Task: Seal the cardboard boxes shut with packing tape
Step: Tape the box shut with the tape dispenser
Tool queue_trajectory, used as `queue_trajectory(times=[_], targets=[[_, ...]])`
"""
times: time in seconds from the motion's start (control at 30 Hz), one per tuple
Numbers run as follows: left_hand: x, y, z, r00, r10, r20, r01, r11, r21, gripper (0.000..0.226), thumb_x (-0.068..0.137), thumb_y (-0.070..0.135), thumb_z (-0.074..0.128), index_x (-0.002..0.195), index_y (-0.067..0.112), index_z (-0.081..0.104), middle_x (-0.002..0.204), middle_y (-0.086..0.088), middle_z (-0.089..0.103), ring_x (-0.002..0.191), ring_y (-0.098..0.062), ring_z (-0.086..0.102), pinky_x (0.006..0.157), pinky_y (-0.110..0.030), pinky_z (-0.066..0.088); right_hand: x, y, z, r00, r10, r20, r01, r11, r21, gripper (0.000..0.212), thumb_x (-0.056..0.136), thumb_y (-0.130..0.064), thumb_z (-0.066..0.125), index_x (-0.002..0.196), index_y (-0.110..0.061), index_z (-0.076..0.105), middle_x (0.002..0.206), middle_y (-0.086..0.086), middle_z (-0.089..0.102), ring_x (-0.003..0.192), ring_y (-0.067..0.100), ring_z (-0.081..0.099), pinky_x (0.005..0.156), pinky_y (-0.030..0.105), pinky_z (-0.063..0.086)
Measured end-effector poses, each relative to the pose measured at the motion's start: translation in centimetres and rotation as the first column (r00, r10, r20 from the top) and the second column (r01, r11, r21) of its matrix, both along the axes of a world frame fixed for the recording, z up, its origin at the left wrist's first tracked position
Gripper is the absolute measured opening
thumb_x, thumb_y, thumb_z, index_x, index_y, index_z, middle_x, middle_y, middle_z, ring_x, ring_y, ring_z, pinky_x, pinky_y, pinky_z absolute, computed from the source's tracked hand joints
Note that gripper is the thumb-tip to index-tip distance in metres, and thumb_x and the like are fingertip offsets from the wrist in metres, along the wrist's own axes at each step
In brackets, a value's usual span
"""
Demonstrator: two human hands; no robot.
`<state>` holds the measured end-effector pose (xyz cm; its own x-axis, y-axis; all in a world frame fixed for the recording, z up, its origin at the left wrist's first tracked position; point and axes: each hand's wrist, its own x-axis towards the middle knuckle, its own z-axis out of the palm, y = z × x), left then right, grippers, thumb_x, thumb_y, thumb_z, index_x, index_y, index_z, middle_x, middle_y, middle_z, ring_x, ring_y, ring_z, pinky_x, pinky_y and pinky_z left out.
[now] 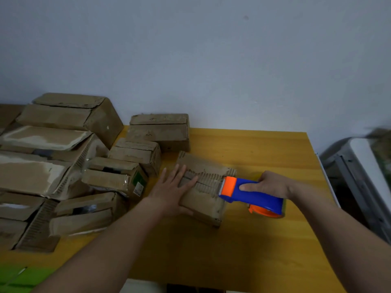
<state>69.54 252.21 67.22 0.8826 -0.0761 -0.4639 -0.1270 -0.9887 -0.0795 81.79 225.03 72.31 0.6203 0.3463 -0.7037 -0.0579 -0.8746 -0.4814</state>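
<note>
Cardboard box [203, 187] — light, worn, easily dented — is pinned mid-table [254, 149] by the flat, open left hand [171, 187]; the tape dispenser [249, 193] is gripped by the right hand [273, 185] at its seam — unsealed boxes [63, 166] are piled leftward.

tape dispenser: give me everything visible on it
The tape dispenser is a handheld gun of glossy plastic: blue body, orange front plate with a serrated cutter, orange roll holder at the rear. The right hand grips it from above, index finger along the body. Its cutter end sits at the right edge of the cardboard box, on the yellow table. No tape is discernible.
</note>
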Motion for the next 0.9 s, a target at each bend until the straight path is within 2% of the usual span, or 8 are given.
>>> queue_trajectory(times=[0.1,0.17,0.23,0.3,0.53,0.7,0.9], targets=[[1.0,-0.6,1.1,0.999,-0.023,-0.022,0.023,1.0,-0.006,0.117,0.081,0.065,0.059,0.148,0.021,-0.025,0.155,-0.007,-0.031,0.142,-0.025,-0.028,0.118,-0.044,-0.012,-0.4,0.6,-0.9,0.999,-0.043,-0.031,0.044,0.998,0.042,0.072,0.068,-0.068,0.067,0.099,-0.002,0.068,0.089,0.012,0.074,0.082,0.028,0.071,0.078,0.039,0.056],[1.1,-2.9,1.2,0.998,0.03,-0.062,-0.037,0.993,-0.108,0.134,0.068,0.075,0.064,0.147,0.018,-0.028,0.151,-0.005,-0.036,0.14,-0.025,-0.033,0.117,-0.045,-0.013,-0.4,0.4,-1.0,0.997,-0.04,-0.067,0.045,0.997,0.069,0.076,0.065,-0.069,0.066,0.103,-0.003,0.068,0.09,0.011,0.074,0.085,0.028,0.072,0.084,0.042,0.056],[1.1,-5.2,0.5,0.994,0.089,-0.057,-0.097,0.981,-0.166,0.142,0.059,0.088,0.057,0.147,0.018,-0.031,0.148,-0.005,-0.041,0.136,-0.029,-0.039,0.116,-0.048,-0.016,-0.4,0.3,-0.9,0.996,-0.03,-0.078,0.036,0.997,0.074,0.074,0.066,-0.069,0.065,0.102,-0.004,0.068,0.089,0.01,0.075,0.084,0.027,0.072,0.084,0.04,0.056],[0.9,-6.8,-0.4,0.995,0.099,-0.016,-0.101,0.985,-0.14,0.14,0.061,0.091,0.05,0.147,0.015,-0.03,0.15,-0.007,-0.04,0.136,-0.029,-0.04,0.116,-0.05,-0.017,-0.4,0.3,-1.1,0.997,-0.026,-0.077,0.032,0.997,0.077,0.078,0.061,-0.072,0.065,0.101,-0.005,0.069,0.089,0.01,0.075,0.084,0.027,0.072,0.084,0.04,0.056],[1.3,-7.5,-1.7,0.994,0.097,0.053,-0.091,0.99,-0.111,0.123,0.076,0.077,0.051,0.148,0.013,-0.025,0.155,-0.008,-0.034,0.14,-0.028,-0.034,0.118,-0.051,-0.012,-0.6,0.0,-1.9,0.996,-0.038,-0.079,0.042,0.998,0.054,0.075,0.062,-0.073,0.063,0.1,-0.009,0.067,0.092,0.009,0.074,0.084,0.024,0.071,0.081,0.035,0.056],[1.3,-7.5,-2.0,0.994,0.096,0.055,-0.089,0.988,-0.13,0.121,0.077,0.075,0.052,0.149,0.015,-0.025,0.156,-0.008,-0.032,0.142,-0.027,-0.032,0.119,-0.05,-0.008,-0.5,-2.3,-2.0,0.984,-0.01,-0.175,0.021,0.998,0.058,0.116,0.021,-0.088,0.07,0.107,-0.01,0.066,0.095,0.008,0.075,0.089,0.025,0.071,0.089,0.043,0.056],[1.1,-7.5,-1.7,0.995,0.075,0.059,-0.067,0.99,-0.124,0.115,0.078,0.075,0.05,0.147,0.028,-0.03,0.152,-0.013,-0.037,0.14,-0.032,-0.034,0.118,-0.051,-0.011,-1.1,-3.4,-2.3,0.976,-0.057,-0.212,0.084,0.989,0.121,0.101,0.038,-0.079,0.076,0.108,-0.008,0.066,0.095,0.008,0.075,0.091,0.026,0.071,0.09,0.045,0.055]])
